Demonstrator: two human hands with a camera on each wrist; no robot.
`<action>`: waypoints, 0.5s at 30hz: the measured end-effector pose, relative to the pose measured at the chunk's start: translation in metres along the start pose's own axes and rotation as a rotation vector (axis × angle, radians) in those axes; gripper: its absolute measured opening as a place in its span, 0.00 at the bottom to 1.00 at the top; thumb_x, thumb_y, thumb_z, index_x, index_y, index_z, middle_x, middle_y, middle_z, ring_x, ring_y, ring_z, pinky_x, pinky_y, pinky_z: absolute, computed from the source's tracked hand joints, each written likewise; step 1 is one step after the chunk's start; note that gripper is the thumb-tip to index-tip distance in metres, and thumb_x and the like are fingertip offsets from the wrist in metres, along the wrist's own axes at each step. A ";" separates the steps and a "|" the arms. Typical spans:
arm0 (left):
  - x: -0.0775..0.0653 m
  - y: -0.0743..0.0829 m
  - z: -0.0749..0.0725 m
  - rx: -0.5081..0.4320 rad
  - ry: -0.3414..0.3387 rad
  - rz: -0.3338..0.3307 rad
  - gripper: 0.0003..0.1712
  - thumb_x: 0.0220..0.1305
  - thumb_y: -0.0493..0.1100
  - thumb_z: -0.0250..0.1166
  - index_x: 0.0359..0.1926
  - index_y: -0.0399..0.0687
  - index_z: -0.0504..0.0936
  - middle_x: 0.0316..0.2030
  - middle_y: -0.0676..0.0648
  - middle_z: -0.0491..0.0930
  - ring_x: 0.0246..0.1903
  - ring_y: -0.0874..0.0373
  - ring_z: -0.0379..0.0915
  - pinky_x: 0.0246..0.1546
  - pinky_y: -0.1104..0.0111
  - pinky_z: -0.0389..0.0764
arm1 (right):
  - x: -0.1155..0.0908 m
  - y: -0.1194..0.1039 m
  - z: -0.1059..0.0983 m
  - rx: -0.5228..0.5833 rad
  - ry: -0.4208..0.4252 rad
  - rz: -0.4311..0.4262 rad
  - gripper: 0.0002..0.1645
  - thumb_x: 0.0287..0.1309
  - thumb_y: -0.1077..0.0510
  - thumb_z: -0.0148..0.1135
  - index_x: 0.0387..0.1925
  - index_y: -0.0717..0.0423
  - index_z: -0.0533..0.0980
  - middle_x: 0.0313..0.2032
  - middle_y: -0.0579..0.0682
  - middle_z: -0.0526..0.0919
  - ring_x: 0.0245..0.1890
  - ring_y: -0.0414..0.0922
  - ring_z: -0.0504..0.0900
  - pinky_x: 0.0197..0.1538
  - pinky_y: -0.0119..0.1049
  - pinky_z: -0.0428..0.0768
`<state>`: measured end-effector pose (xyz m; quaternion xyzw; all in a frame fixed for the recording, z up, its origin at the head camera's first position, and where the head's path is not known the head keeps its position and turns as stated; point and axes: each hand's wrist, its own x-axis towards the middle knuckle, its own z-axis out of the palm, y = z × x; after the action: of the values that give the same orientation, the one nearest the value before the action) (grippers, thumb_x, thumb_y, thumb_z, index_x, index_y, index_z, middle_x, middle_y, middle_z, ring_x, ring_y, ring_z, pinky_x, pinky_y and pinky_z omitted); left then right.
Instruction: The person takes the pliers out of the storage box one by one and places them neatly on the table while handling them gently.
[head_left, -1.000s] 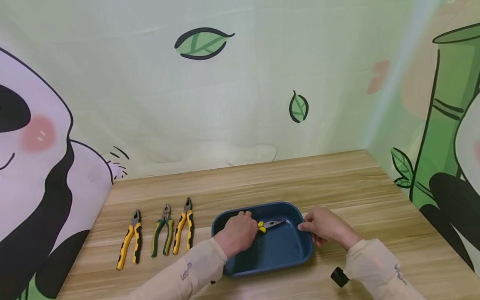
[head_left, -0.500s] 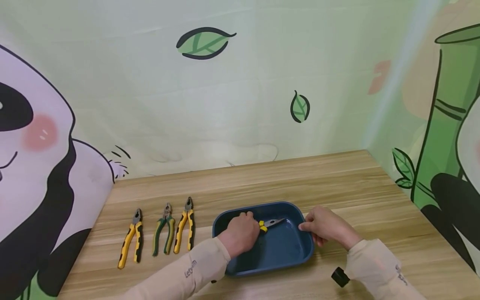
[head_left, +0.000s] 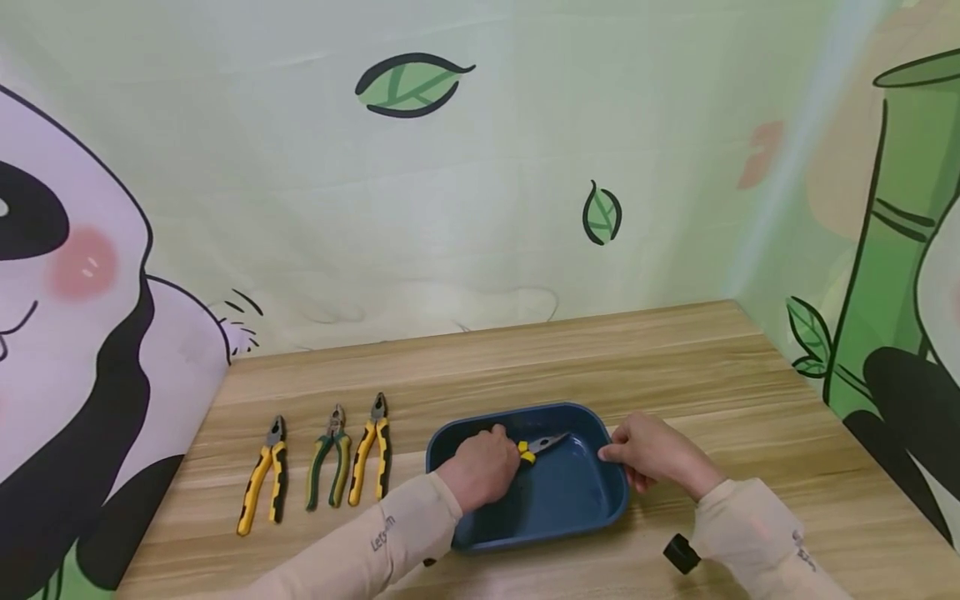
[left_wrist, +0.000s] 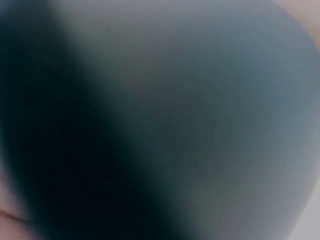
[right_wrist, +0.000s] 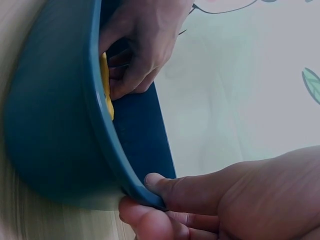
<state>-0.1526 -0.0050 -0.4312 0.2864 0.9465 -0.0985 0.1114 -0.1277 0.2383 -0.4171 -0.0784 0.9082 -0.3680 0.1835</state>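
Observation:
A blue rectangular tray [head_left: 540, 546] sits on the wooden table. Inside it lies a pair of needle-nose pliers [head_left: 543, 446], grey nose pointing right and yellow grips mostly hidden under my left hand [head_left: 483, 467]. The right wrist view shows the fingers of that left hand [right_wrist: 145, 45] curled at the yellow handle [right_wrist: 106, 90], down within the tray. My right hand [head_left: 652, 450] pinches the tray's right rim, thumb inside and fingers outside, as the right wrist view confirms at the rim [right_wrist: 107, 135]. The left wrist view is filled by a blurred dark blue-grey surface [left_wrist: 200, 125].
To the left of the tray, three pairs of pliers stand in a row: yellow-black pliers [head_left: 264, 475], green-handled pliers [head_left: 328, 458] and another yellow-black pair [head_left: 371, 450]. A small black block [head_left: 681, 553] is by the right sleeve. A printed cloth [head_left: 480, 208] hangs behind the table.
The nose of the needle-nose pliers has swung slightly towards the back of the tray. Both hands keep nearly the same places; the head view has shifted a little.

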 end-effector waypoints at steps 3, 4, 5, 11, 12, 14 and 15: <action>0.000 -0.004 -0.003 -0.031 -0.009 0.018 0.08 0.69 0.39 0.67 0.45 0.41 0.88 0.40 0.41 0.79 0.29 0.53 0.78 0.30 0.63 0.85 | 0.000 -0.001 0.000 -0.002 -0.004 0.005 0.21 0.70 0.60 0.64 0.18 0.58 0.76 0.10 0.46 0.74 0.11 0.40 0.73 0.19 0.30 0.69; 0.000 -0.005 -0.004 -0.052 -0.016 0.023 0.08 0.67 0.39 0.68 0.44 0.41 0.88 0.41 0.41 0.79 0.28 0.54 0.77 0.30 0.64 0.84 | 0.000 -0.001 -0.001 -0.002 -0.005 0.006 0.21 0.70 0.60 0.64 0.18 0.58 0.76 0.10 0.46 0.74 0.11 0.40 0.73 0.19 0.30 0.69; 0.001 -0.007 -0.005 -0.075 -0.023 0.027 0.07 0.65 0.38 0.70 0.43 0.41 0.88 0.41 0.41 0.79 0.27 0.55 0.76 0.29 0.65 0.83 | 0.000 -0.001 -0.001 0.001 -0.005 0.007 0.21 0.70 0.60 0.64 0.18 0.58 0.76 0.10 0.46 0.74 0.11 0.40 0.73 0.19 0.30 0.69; 0.003 -0.012 -0.008 -0.199 -0.081 0.000 0.09 0.58 0.39 0.76 0.28 0.44 0.82 0.37 0.45 0.75 0.24 0.57 0.68 0.26 0.66 0.75 | 0.000 -0.001 0.000 0.011 -0.011 0.002 0.21 0.71 0.60 0.63 0.18 0.58 0.76 0.10 0.46 0.74 0.11 0.39 0.73 0.19 0.30 0.69; 0.003 -0.012 -0.008 -0.209 -0.089 -0.009 0.11 0.58 0.40 0.76 0.27 0.45 0.81 0.35 0.45 0.74 0.24 0.57 0.68 0.26 0.66 0.75 | 0.000 0.000 0.000 0.007 -0.010 0.001 0.21 0.71 0.60 0.63 0.18 0.58 0.76 0.10 0.46 0.74 0.11 0.39 0.73 0.19 0.30 0.69; 0.003 -0.013 -0.009 -0.227 -0.102 -0.015 0.14 0.58 0.40 0.76 0.23 0.46 0.78 0.31 0.47 0.72 0.22 0.58 0.68 0.24 0.67 0.73 | 0.000 0.000 0.000 0.001 -0.008 0.003 0.22 0.71 0.60 0.63 0.18 0.58 0.76 0.10 0.46 0.74 0.11 0.39 0.73 0.19 0.30 0.68; 0.003 -0.013 -0.010 -0.234 -0.110 -0.017 0.15 0.59 0.40 0.76 0.22 0.47 0.78 0.28 0.49 0.72 0.21 0.59 0.67 0.23 0.68 0.72 | 0.000 0.000 0.000 -0.003 -0.007 0.004 0.22 0.71 0.60 0.63 0.18 0.57 0.76 0.10 0.46 0.74 0.11 0.39 0.73 0.19 0.30 0.68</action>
<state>-0.1638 -0.0114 -0.4210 0.2576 0.9463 -0.0042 0.1952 -0.1276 0.2380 -0.4174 -0.0782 0.9081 -0.3660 0.1875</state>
